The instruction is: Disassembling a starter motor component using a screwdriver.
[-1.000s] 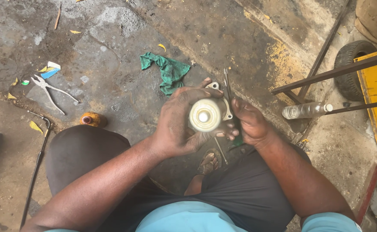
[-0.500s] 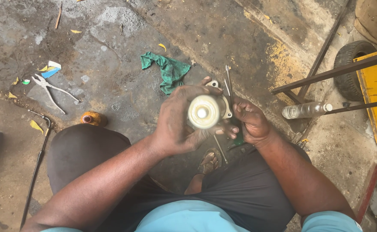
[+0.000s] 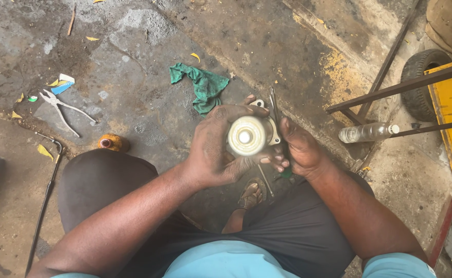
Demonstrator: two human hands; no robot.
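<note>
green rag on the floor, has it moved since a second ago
No. The green rag lies in the same spot on the concrete, just up-left of the left hand and right of the pliers.

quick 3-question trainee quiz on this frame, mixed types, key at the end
1. True or false: both hands grip the round cream-coloured part.
2. Which lies closest to the pliers on the concrete floor? A) green rag B) blue and white scrap C) clear plastic bottle
3. Fill in: the thin metal tool sticking up behind the part is on the ____ hand's side.

Key:
1. True: the left hand wraps it from one side, and the right hand meets it from the other.
2. B
3. right
</note>
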